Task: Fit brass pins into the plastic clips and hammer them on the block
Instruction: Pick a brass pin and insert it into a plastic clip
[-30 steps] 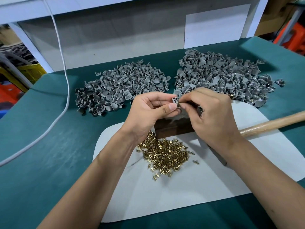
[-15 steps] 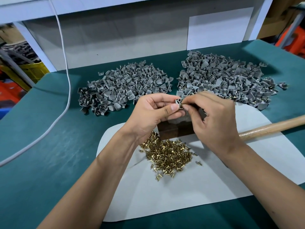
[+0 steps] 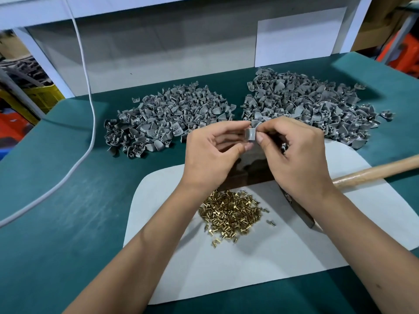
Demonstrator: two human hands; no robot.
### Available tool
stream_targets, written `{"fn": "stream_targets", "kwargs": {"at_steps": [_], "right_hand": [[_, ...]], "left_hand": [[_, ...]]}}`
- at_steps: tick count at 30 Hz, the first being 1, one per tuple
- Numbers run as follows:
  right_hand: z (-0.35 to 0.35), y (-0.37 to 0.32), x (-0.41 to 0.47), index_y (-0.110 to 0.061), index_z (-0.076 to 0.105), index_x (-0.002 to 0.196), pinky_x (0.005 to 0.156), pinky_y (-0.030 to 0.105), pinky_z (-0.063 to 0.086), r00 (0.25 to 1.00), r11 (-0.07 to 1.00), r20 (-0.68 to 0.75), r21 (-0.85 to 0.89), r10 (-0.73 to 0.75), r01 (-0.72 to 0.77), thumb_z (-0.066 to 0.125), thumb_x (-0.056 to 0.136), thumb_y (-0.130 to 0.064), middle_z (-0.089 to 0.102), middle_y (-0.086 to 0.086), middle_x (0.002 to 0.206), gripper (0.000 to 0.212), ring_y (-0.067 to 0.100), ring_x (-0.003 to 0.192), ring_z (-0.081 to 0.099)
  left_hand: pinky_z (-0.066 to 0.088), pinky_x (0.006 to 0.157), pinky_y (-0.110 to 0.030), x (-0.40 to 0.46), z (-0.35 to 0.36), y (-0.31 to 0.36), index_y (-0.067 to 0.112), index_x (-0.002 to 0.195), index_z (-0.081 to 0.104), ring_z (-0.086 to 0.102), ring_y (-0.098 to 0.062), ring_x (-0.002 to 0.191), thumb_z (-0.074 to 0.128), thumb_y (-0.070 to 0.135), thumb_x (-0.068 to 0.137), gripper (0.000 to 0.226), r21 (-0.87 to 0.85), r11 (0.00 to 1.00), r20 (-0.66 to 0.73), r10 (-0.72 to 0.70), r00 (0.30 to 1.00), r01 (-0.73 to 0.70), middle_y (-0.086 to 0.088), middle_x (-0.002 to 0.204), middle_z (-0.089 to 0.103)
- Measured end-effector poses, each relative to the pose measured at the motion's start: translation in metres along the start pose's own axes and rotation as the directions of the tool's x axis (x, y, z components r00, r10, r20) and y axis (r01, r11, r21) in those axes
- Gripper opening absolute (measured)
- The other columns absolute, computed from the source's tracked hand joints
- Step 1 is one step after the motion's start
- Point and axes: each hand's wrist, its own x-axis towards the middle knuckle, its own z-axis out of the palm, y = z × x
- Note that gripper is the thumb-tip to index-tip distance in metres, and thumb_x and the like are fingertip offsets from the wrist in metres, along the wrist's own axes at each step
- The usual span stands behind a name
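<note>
A white cable (image 3: pixel 90 123) trails at nine o'clock on the green table (image 3: pixel 56 211). Heaps of grey clips lie at eleven (image 3: pixel 167 116) and one o'clock (image 3: pixel 313 105). At centre, the left hand (image 3: pixel 210 152) and right hand (image 3: pixel 297 155) pinch one clip (image 3: pixel 250 134) between curled fingers above the dark block (image 3: pixel 249 173). Brass pins (image 3: pixel 231 214) lie at six, the hammer handle (image 3: pixel 374 171) at three.

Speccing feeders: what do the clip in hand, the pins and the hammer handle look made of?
Clip: matte grey, moulded-looking, likely plastic. Pins: shiny yellow-gold metal, brass by the look. Hammer handle: pale tan with grain, probably unfinished or lightly varnished wood.
</note>
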Motion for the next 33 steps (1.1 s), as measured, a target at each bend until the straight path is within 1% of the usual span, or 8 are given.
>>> {"fn": "stream_targets", "kwargs": {"at_steps": [2,6,13,16,20,27,30,33], "right_hand": [[0.001,-0.002,0.0,-0.002,0.075,0.098,0.078,0.017,0.05,1.0,1.0,-0.008,0.008,0.017,-0.017,0.069,0.093,-0.004,0.072,0.004,0.091,0.008,0.012,0.083,0.064],[0.002,-0.005,-0.001,-0.002,0.074,0.098,0.077,0.018,0.051,0.999,0.999,-0.036,0.014,0.04,-0.04,0.068,0.094,-0.003,0.071,0.004,0.09,0.007,0.012,0.083,0.063],[0.002,-0.009,0.0,-0.002,0.073,0.092,0.074,0.025,0.053,0.995,0.997,-0.061,0.014,0.078,-0.077,0.068,0.093,-0.004,0.071,0.004,0.085,0.005,0.016,0.078,0.064],[0.003,-0.011,-0.002,-0.003,0.073,0.089,0.071,0.029,0.052,0.994,0.995,-0.061,-0.009,0.095,-0.096,0.069,0.091,-0.003,0.071,0.004,0.082,0.005,0.018,0.075,0.064],[0.005,-0.014,-0.003,-0.005,0.075,0.087,0.069,0.026,0.053,0.989,0.991,-0.076,-0.015,0.13,-0.132,0.07,0.088,-0.003,0.072,0.001,0.079,0.005,0.015,0.072,0.065],[0.005,-0.014,-0.006,-0.005,0.075,0.088,0.07,0.031,0.055,0.986,0.989,-0.072,-0.014,0.148,-0.15,0.071,0.088,-0.002,0.073,0.001,0.081,0.005,0.014,0.072,0.067],[0.005,-0.012,-0.006,-0.006,0.075,0.088,0.069,0.03,0.055,0.986,0.987,-0.054,-0.012,0.158,-0.159,0.071,0.088,-0.003,0.073,0.0,0.079,0.005,0.013,0.071,0.066],[0.004,-0.01,-0.004,-0.007,0.076,0.088,0.07,0.019,0.052,0.983,0.984,-0.03,0.001,0.18,-0.18,0.071,0.089,-0.003,0.072,-0.001,0.079,0.007,0.01,0.071,0.065]], "left_hand": [[0.061,0.087,-0.032,-0.001,0.006,-0.001,0.009,0.108,0.077,0.077,-0.018,0.091,0.081,-0.01,0.078,0.036,0.026,1.0,-0.057,-0.014,0.998,0.015,-0.006,0.097,0.079],[0.063,0.083,-0.038,-0.004,0.012,0.0,0.009,0.1,0.076,0.077,-0.026,0.089,0.077,-0.011,0.082,0.027,-0.103,0.992,-0.09,-0.081,0.993,0.071,-0.012,0.094,0.079],[0.06,0.075,-0.026,-0.006,0.016,0.002,0.001,0.101,0.078,0.076,-0.016,0.084,0.074,-0.006,0.087,0.016,-0.055,0.996,-0.114,-0.078,0.99,0.072,-0.008,0.091,0.079],[0.062,0.08,-0.034,-0.006,0.014,0.001,0.004,0.098,0.08,0.077,-0.016,0.084,0.075,-0.003,0.087,0.014,0.042,0.998,-0.107,-0.04,0.993,0.045,-0.005,0.089,0.079],[0.064,0.081,-0.043,-0.008,0.015,0.0,0.009,0.094,0.081,0.077,-0.016,0.082,0.075,0.0,0.086,0.014,0.12,0.992,-0.103,-0.011,0.995,0.023,0.0,0.086,0.08],[0.063,0.081,-0.048,-0.012,0.019,-0.003,0.008,0.094,0.082,0.078,-0.02,0.082,0.075,0.007,0.085,0.011,0.114,0.992,-0.121,-0.039,0.992,0.053,-0.001,0.085,0.08],[0.063,0.082,-0.045,-0.011,0.019,-0.003,0.006,0.095,0.081,0.077,-0.02,0.084,0.075,0.004,0.087,0.01,0.114,0.992,-0.1,-0.043,0.994,0.055,-0.003,0.087,0.08],[0.063,0.08,-0.034,-0.009,0.017,0.0,0.008,0.094,0.08,0.077,-0.015,0.081,0.08,0.0,0.083,0.014,0.153,0.987,-0.051,-0.036,0.998,0.044,-0.001,0.087,0.079]]}}
